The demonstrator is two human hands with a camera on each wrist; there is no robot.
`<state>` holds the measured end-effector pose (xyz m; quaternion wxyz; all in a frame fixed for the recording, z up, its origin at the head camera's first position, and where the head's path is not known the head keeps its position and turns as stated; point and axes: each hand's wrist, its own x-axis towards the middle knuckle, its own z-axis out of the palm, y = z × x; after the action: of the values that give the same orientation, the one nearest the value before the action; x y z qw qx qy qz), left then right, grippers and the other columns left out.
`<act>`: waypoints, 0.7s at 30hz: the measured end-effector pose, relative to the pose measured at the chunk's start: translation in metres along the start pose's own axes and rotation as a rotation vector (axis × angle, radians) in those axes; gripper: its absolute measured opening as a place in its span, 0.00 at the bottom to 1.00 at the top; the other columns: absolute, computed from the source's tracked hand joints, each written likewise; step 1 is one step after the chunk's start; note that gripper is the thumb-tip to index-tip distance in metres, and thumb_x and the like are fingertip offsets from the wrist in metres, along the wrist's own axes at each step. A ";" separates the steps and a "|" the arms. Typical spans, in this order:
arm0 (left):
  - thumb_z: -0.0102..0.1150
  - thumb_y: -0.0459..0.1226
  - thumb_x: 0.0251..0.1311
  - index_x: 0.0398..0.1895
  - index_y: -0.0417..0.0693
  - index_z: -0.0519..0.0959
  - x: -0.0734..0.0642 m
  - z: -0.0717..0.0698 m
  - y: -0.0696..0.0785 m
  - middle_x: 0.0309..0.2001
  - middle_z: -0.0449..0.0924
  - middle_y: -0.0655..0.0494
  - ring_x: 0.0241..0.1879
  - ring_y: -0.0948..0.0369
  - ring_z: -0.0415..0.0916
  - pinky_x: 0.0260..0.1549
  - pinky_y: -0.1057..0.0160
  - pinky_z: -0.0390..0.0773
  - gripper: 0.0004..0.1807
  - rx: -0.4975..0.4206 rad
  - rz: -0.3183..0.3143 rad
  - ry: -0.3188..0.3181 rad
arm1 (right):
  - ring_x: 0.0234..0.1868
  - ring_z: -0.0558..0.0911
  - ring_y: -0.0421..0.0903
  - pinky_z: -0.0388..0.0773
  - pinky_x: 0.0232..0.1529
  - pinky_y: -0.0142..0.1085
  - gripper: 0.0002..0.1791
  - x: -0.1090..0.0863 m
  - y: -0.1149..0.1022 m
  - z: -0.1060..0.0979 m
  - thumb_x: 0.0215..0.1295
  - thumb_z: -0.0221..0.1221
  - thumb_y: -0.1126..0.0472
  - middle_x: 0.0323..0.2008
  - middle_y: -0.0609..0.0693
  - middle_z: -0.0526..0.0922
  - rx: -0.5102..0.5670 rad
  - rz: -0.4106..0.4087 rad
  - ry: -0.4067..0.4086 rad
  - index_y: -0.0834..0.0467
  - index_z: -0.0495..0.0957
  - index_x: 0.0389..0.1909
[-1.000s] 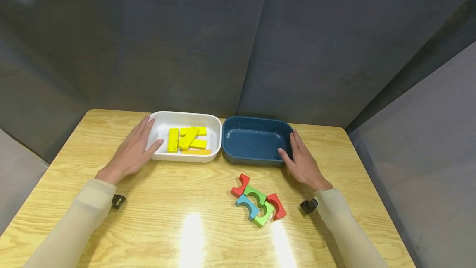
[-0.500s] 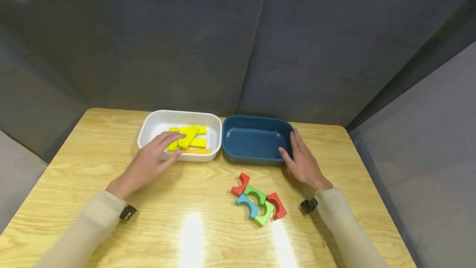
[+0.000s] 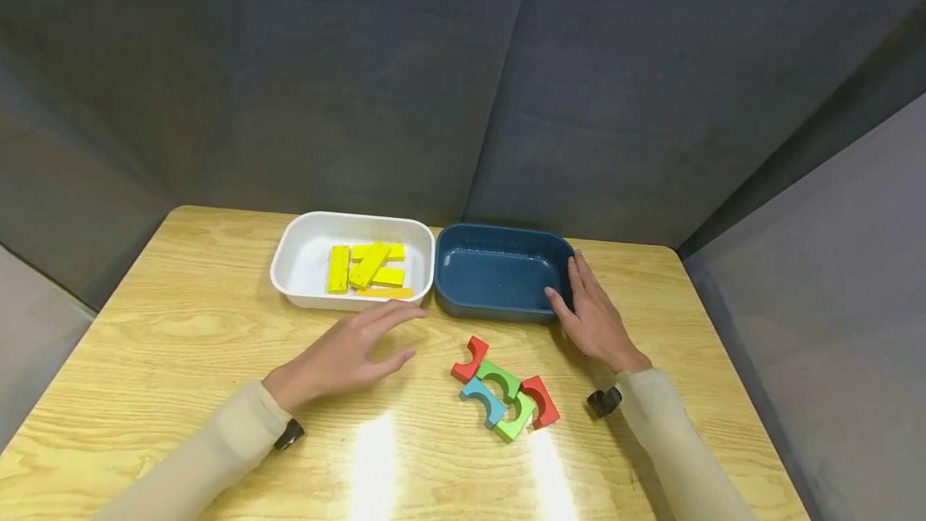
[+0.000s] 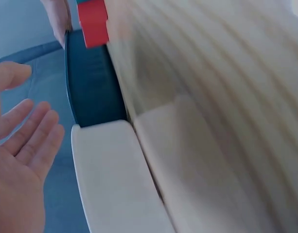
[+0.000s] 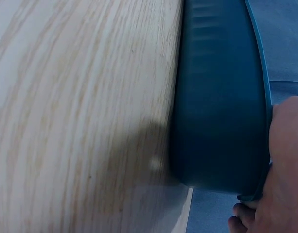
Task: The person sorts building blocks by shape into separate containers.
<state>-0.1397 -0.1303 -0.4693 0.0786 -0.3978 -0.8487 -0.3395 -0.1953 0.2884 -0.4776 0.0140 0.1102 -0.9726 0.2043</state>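
Note:
My left hand [image 3: 343, 356] holds nothing. It hovers over the table in front of the white container [image 3: 289, 288], fingers pointing right toward a group of arch-shaped blocks. In the left wrist view its fingers [image 4: 34, 131] are spread and relaxed beside the white container. My right hand [image 3: 596, 324] grips the right end of the dark blue container [image 3: 499, 315], thumb over the rim and fingers along the outer end wall. The arch blocks lie close together: a red one [image 3: 470, 360], a blue one [image 3: 483, 402], a green one [image 3: 512, 420] and others.
Several yellow blocks [image 3: 338, 270] lie inside the white container. The two containers stand side by side along the back edge of the wooden table [image 3: 181, 320]. Grey curtain [image 3: 362, 103] hangs right behind them.
My left hand has left the white container's left end and passed over its front to the table near the arch blocks. The right hand stays at the blue container.

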 end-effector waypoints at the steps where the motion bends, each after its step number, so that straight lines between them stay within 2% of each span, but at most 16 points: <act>1: 0.70 0.43 0.71 0.77 0.55 0.74 0.001 0.002 0.001 0.75 0.75 0.58 0.74 0.53 0.73 0.70 0.48 0.76 0.32 0.001 0.005 -0.010 | 0.86 0.45 0.64 0.48 0.83 0.63 0.47 0.000 0.000 0.000 0.86 0.43 0.37 0.88 0.59 0.35 -0.002 0.000 0.001 0.67 0.41 0.86; 10: 0.68 0.44 0.72 0.74 0.51 0.75 0.014 0.019 0.003 0.72 0.77 0.57 0.71 0.58 0.75 0.69 0.52 0.78 0.30 -0.035 0.055 -0.049 | 0.87 0.44 0.62 0.48 0.83 0.63 0.47 0.002 0.000 0.000 0.86 0.43 0.37 0.88 0.61 0.36 -0.005 0.002 0.003 0.67 0.41 0.86; 16: 0.66 0.46 0.73 0.76 0.53 0.74 0.021 0.026 0.008 0.73 0.76 0.56 0.70 0.58 0.75 0.68 0.53 0.79 0.31 -0.041 0.020 -0.108 | 0.86 0.45 0.64 0.48 0.83 0.62 0.47 0.002 0.001 0.001 0.86 0.43 0.37 0.88 0.60 0.36 -0.013 0.002 0.004 0.67 0.41 0.86; 21: 0.65 0.48 0.74 0.79 0.54 0.71 0.027 0.029 0.013 0.76 0.72 0.57 0.73 0.58 0.72 0.70 0.52 0.76 0.33 -0.019 -0.008 -0.200 | 0.86 0.45 0.64 0.48 0.83 0.62 0.47 0.001 0.002 0.002 0.86 0.43 0.37 0.88 0.61 0.36 -0.016 0.005 0.004 0.67 0.41 0.86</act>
<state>-0.1442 -0.0887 -0.4733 -0.0117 -0.4268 -0.8508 -0.3064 -0.1963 0.2893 -0.4800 0.0164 0.1071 -0.9744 0.1970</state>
